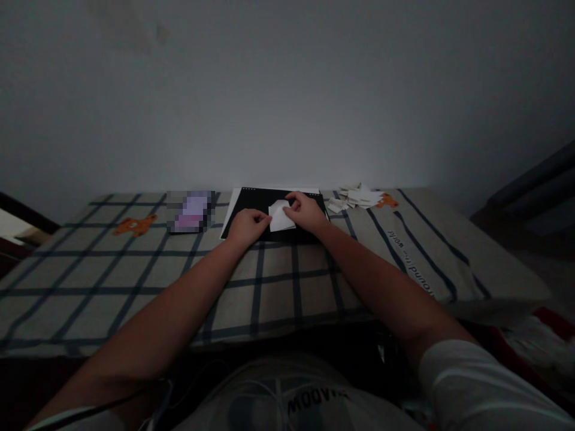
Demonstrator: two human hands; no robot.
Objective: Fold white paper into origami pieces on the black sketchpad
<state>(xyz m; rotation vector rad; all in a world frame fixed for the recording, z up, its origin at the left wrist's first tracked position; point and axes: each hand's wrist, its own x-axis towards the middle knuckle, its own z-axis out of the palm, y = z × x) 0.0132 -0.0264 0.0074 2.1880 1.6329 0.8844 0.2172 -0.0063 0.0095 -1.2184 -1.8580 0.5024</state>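
A small piece of folded white paper (281,218) lies over a black pad (258,203) with a row of holes along its far edge. At the paper's left edge, my left hand (248,227) pinches it between thumb and fingertips. My right hand (306,212) grips the paper from the right, its thumb on the face and the index finger bent over the top corner. White sheet edges (229,214) show from under the black pad on its left side.
Right of the pad lies a loose pile of folded white paper pieces (354,197). To the left is a phone (192,212), blurred out. A checked cloth (179,269) covers the table, which stands against a grey wall (287,96).
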